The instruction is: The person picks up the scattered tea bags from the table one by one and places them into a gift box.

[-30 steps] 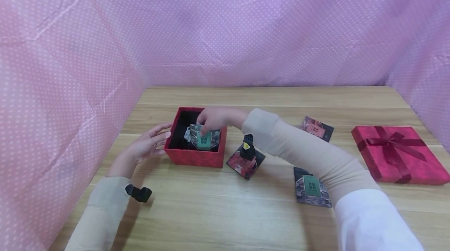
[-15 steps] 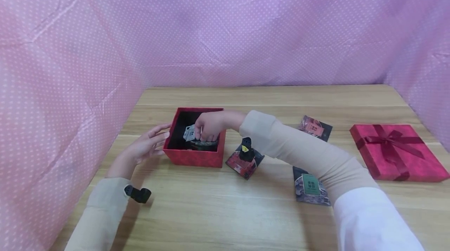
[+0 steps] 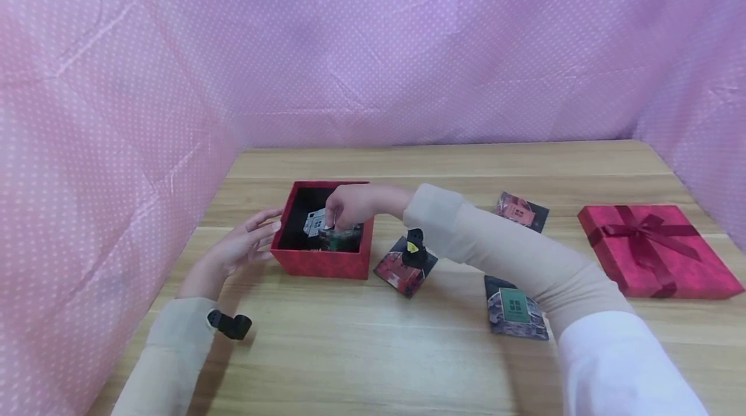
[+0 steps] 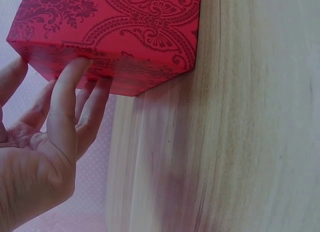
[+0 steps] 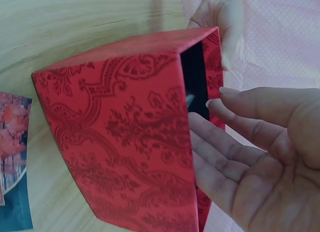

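Wooden worktop (image 3: 373, 351) | left hand (image 3: 241, 246) fingers straight, touching red box (image 3: 323, 259) | right hand (image 3: 352, 205) fingers relaxed over box, holding nothing

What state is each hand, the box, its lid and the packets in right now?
red box: open, upright, packets inside.
left hand: fingers straight, touching the box's side.
right hand: over the box, fingers loose.
lid with bow: off, flat on table.
loose packets: lying flat.
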`<state>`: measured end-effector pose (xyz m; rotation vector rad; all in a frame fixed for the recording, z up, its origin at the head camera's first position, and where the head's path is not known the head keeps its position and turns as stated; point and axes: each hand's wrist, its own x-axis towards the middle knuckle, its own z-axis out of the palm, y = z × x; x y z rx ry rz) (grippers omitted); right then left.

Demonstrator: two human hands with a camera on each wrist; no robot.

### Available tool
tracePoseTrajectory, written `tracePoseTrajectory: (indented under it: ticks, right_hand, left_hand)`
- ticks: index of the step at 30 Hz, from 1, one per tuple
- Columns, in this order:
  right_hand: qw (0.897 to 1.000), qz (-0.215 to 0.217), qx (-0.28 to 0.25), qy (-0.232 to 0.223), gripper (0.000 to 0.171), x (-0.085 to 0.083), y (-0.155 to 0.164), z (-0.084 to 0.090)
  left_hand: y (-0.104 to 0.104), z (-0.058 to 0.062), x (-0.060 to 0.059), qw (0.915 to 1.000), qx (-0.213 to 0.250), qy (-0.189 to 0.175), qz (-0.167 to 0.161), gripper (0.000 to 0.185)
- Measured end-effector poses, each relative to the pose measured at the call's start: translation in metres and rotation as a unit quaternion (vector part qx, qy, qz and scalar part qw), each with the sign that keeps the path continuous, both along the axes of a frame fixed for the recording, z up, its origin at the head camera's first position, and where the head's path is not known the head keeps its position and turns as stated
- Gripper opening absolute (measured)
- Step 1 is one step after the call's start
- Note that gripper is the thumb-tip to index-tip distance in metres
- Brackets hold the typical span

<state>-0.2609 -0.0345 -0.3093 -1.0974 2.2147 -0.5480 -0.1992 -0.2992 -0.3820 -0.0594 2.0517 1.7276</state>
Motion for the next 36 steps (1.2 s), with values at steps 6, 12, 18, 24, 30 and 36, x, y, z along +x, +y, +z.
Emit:
tracePoseTrajectory:
  ticks: [6,12,18,24,30,36]
  right_hand:
    - [0.999,-0.012,-0.032,0.004,0.021,-0.002,0.016,0.007]
    - [0.998,-0.032,-0.057,-0.01,0.019,-0.004,0.034,0.01]
    - [0.993,-0.045,-0.106,-0.037,0.024,-0.002,0.049,0.004]
    - [0.985,-0.074,-0.154,-0.033,0.024,0.0,0.059,-0.005]
    - [0.976,-0.119,-0.173,-0.053,0.022,0.001,0.07,-0.023]
    - [0.97,-0.144,-0.186,-0.07,0.02,0.005,0.08,-0.039]
  left_hand:
    - [0.001,0.003,0.002,1.0,0.005,0.002,0.003,0.047]
    - [0.001,0.002,0.002,0.9999,0.015,0.003,0.004,0.042]
    - [0.001,0.002,0.002,1.0,0.001,0.003,0.006,0.048]
    - [0.001,0.001,0.0,0.9999,0.004,0.003,0.009,0.047]
    - [-0.001,-0.001,-0.002,0.9999,0.009,0.003,0.008,0.047]
    - [-0.004,-0.001,-0.002,0.9999,0.004,-0.001,0.013,0.053]
